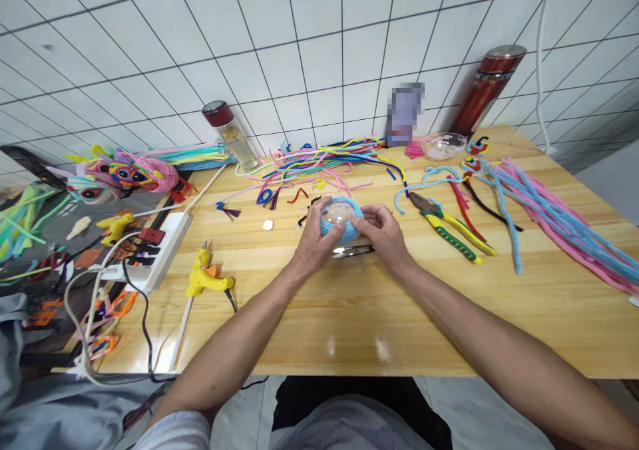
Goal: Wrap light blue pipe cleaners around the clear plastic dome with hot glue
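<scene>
A clear round dome, ringed with coils of light blue pipe cleaner, is held above the table in front of me. My left hand wraps round its left side, the thumb lying on the near rim. On the other side my right hand pinches the coil's right edge between thumb and fingers. Small metal thread snips lie on the table just below the dome. Black bits lie partly behind my left hand.
A yellow glue gun and a white power strip are at left. Green-yellow pliers and blue-pink pipe cleaners lie at right. Behind stand a glass bottle, a red flask and a clear bowl.
</scene>
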`<state>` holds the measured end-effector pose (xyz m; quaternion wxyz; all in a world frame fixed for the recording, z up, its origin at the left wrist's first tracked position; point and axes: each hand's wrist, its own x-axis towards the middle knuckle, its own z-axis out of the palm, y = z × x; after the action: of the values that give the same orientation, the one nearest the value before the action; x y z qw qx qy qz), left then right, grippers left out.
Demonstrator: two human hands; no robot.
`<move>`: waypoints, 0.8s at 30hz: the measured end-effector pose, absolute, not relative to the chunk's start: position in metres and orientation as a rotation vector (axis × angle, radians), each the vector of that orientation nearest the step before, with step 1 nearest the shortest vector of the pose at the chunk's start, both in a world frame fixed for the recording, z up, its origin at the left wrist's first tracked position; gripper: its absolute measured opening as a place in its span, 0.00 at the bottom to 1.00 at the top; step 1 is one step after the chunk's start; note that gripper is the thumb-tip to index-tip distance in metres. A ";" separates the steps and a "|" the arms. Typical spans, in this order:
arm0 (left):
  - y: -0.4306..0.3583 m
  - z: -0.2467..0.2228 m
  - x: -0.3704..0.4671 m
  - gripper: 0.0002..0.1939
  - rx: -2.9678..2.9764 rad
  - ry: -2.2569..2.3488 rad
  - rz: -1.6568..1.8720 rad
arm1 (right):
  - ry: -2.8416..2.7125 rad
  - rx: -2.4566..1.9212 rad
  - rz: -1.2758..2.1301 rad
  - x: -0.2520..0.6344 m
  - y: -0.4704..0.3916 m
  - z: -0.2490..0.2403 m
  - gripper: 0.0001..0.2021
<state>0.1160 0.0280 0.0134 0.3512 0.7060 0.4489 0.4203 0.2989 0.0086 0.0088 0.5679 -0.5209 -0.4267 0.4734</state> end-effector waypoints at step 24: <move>0.038 0.010 0.105 0.38 1.806 1.036 1.013 | -1.012 -1.235 1.150 0.302 0.010 0.010 0.27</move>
<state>0.1047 0.0383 0.0099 0.4014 0.7144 0.4098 0.4007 0.3024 0.0100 0.0096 0.5537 -0.5226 -0.4283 0.4866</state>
